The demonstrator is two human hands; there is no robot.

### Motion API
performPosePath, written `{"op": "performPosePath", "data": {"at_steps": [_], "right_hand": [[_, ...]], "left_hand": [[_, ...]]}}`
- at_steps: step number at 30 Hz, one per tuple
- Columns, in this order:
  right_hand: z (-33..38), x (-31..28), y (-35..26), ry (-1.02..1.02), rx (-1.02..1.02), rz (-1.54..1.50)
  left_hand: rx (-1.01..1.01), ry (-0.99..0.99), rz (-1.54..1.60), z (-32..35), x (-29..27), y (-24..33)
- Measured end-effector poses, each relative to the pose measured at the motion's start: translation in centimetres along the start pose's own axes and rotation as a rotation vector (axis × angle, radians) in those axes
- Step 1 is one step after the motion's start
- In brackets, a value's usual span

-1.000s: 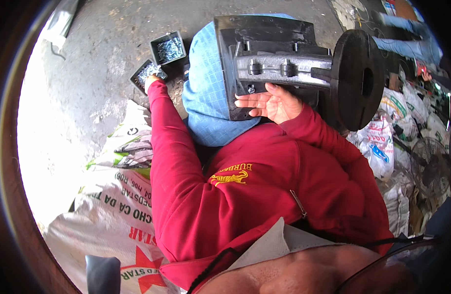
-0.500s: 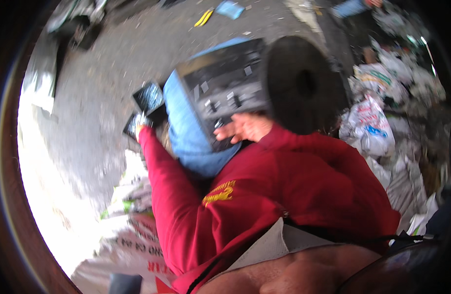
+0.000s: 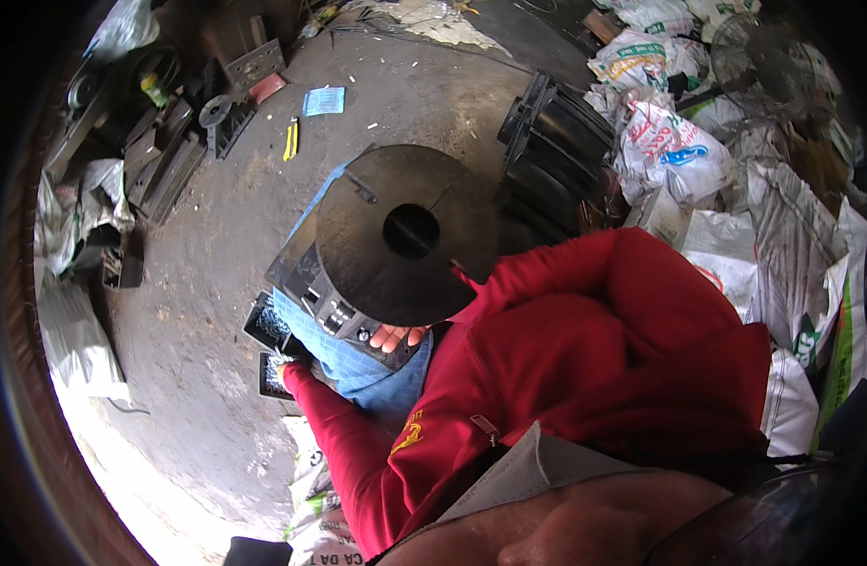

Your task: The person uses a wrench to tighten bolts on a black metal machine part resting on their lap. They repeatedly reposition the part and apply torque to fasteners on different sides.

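A black round disc with a centre hole (image 3: 358, 255) covers much of a dark metal fixture board (image 3: 297, 269) on my lap, over blue cloth. Short cylindrical metal fittings (image 3: 336, 316) stand out beside the disc's lower left edge. From under that edge show the fingers of my right hand (image 3: 398, 338), stretched out on the board; the palm and thumb are hidden. My left hand (image 3: 283, 372) reaches into a small black box of shiny screws (image 3: 269, 382); its fingers are too small to make out. A second black box of screws (image 3: 266, 321) sits just beyond.
Black ribbed spools (image 3: 558, 137) stand right of my lap. Filled white sacks (image 3: 674, 156) line the right side, with a fan (image 3: 768, 66) behind. Metal parts (image 3: 160, 156) lie at far left. A yellow cutter (image 3: 291, 140) and blue mask (image 3: 323, 101) lie on the floor.
The view has shifted. The disc, earlier right of the board, now covers much of it and my right hand, which was in plain sight. My left hand stays at the screw boxes.
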State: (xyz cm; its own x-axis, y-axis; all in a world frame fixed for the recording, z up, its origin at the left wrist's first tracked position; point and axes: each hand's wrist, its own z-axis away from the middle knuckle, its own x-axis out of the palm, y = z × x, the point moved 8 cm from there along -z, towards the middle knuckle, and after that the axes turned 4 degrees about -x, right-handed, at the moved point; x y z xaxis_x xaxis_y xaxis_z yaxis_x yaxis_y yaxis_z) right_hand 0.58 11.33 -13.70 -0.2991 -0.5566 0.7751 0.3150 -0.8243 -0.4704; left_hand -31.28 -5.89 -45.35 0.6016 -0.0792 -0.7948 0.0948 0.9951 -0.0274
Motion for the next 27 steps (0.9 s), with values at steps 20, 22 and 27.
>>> {"op": "performPosePath", "data": {"at_steps": [20,22,27], "right_hand": [[-0.8,-0.5,0.7,-0.143,0.033,-0.08],[1.0,2.7,-2.1,-0.05,-0.095,0.099],[-0.2,1.7,-1.2,-0.028,-0.107,0.185]], "left_hand": [[0.014,-0.206,0.338,-0.7,1.5,-1.0],[0.019,-0.22,0.479,0.3,0.3,-2.2],[0.095,-0.232,0.852,2.5,-2.1,-1.7]]}}
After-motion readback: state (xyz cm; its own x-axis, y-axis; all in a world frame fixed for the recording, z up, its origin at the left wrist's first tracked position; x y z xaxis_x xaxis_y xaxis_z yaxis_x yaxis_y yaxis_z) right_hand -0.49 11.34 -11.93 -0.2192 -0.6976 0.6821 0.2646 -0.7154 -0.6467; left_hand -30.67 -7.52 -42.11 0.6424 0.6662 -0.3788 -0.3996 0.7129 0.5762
